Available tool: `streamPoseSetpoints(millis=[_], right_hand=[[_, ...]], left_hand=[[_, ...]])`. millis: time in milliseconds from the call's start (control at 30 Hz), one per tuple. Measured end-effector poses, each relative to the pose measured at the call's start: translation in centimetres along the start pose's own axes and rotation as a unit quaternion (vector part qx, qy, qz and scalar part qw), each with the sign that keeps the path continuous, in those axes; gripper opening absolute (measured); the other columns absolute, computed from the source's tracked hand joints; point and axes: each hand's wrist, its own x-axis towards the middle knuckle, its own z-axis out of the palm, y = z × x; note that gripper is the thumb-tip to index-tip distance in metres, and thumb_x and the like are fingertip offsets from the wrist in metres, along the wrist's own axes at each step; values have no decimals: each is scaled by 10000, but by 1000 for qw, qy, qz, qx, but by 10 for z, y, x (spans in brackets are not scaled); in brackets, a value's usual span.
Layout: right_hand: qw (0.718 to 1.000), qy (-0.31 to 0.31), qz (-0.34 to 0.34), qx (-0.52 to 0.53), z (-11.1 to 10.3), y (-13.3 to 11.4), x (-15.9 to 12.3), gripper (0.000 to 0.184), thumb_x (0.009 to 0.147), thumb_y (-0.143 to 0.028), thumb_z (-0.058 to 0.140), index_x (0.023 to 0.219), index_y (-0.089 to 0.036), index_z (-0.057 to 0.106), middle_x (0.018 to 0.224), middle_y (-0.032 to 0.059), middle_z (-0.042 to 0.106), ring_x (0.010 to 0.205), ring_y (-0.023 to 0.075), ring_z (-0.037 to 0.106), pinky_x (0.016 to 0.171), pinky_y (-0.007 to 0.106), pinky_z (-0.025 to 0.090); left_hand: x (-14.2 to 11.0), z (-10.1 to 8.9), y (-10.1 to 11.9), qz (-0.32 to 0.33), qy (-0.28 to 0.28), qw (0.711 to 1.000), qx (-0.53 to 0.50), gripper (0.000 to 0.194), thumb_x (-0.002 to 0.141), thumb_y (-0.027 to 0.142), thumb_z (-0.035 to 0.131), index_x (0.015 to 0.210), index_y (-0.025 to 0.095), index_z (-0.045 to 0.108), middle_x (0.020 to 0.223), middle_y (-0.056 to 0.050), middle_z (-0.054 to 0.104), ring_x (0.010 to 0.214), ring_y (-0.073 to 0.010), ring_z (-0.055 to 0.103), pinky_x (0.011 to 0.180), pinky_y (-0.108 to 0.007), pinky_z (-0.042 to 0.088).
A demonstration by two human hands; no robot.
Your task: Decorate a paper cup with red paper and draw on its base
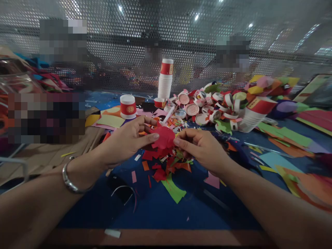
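Over the middle of the table, a red paper cut-out with a rounded, wavy edge is held up between my hands. My left hand pinches its left side, thumb in front and fingers behind; a silver bangle is on that wrist. At the paper's right edge, the thumb and forefinger of my right hand are closed on it, the other fingers curled. Red and orange paper scraps lie beneath, along with a curved green strip. Just beyond my left hand stands an upside-down red-and-white paper cup.
A tall stack of paper cups rises at the back, and another stack leans at right. Between them is a heap of cut cup bottoms. Coloured paper sheets lie at right, flattened cardboard at left. Perforated metal closes the back.
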Motion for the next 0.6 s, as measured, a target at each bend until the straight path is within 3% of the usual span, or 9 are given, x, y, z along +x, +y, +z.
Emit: streamPoseSetpoints(millis=[233, 600], right_hand=[[1000, 3, 11, 13, -1, -1, -1, 326, 895, -489, 687, 817, -175, 644, 652, -38, 546, 530, 88, 502, 511, 252, 381], [1000, 15, 16, -21, 1, -1, -2, 437, 830, -601, 745, 772, -181, 637, 667, -29, 549, 562, 104, 516, 529, 252, 403]], left_hand=[[-1, 1, 1, -2, 10, 1000, -25, 378, 858, 336, 747, 1160, 195, 568, 996, -40, 692, 890, -192, 667, 784, -365, 562], [-2, 2, 1, 32, 1, 999, -7, 368, 845, 315, 768, 1146, 193, 594, 1036, -55, 702, 947, -202, 668, 841, -373, 561]])
